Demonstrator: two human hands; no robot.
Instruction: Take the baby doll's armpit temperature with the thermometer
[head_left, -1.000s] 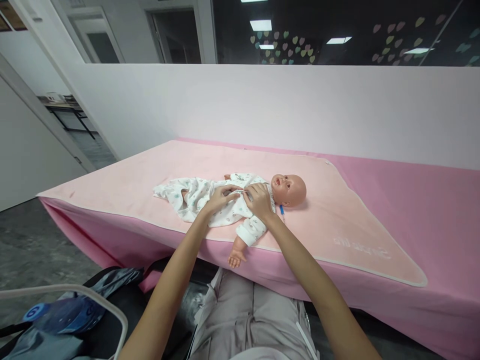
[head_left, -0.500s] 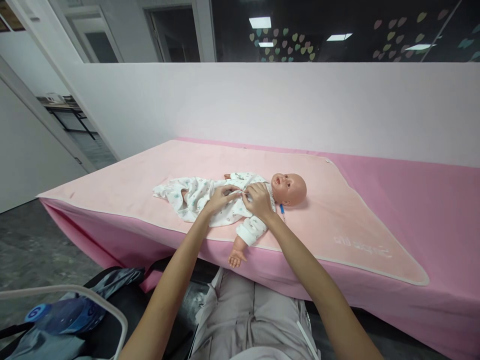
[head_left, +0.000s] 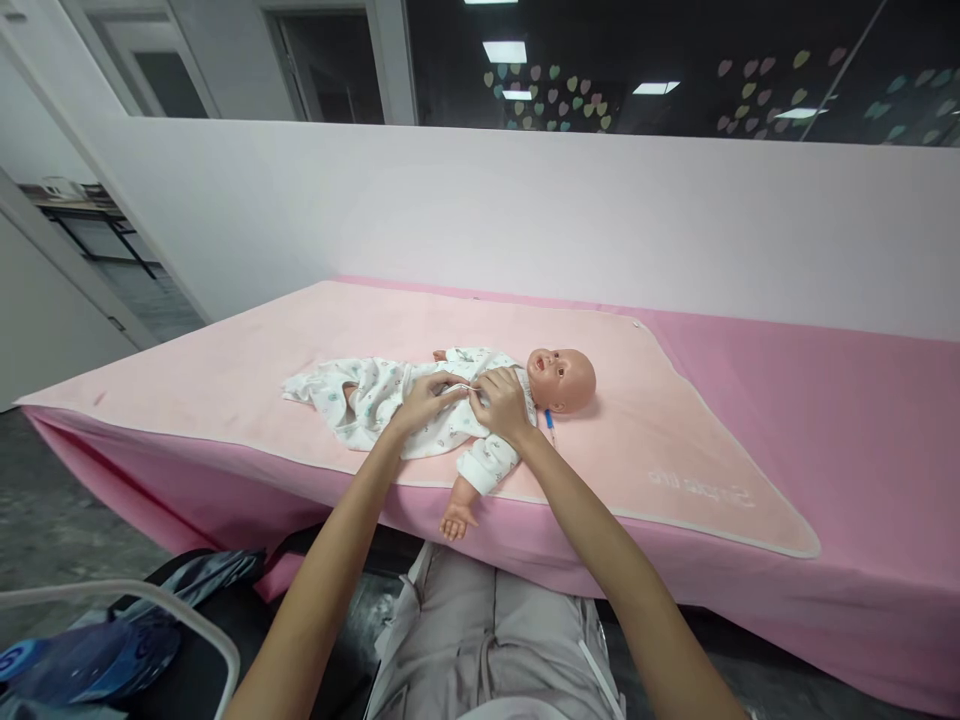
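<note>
A baby doll (head_left: 561, 380) lies on its back, head to the right, dressed in a white printed romper (head_left: 442, 435). Over its chest, my left hand (head_left: 431, 398) pinches a thin white tie (head_left: 466, 386) of the romper. Close beside it, my right hand (head_left: 501, 402) has its fingers closed on the tie too, near the doll's collar. The fingertips of both hands almost meet, and they partly hide the tie. One doll arm (head_left: 459, 515) reaches over the front edge. By the doll's neck lies a slim blue-tipped stick (head_left: 550, 422), its kind unclear.
The doll rests on a peach mat (head_left: 675, 440) over a pink cloth (head_left: 862, 430). A white wall (head_left: 465, 220) stands behind. To the lower left, a chair (head_left: 225, 610) holds a blue-labelled bottle (head_left: 97, 655) and grey fabric.
The whole view has shifted slightly, so the doll and hands appear a little further left. Both hands keep their pinch on the tie, with hardly any movement over the chest.
</note>
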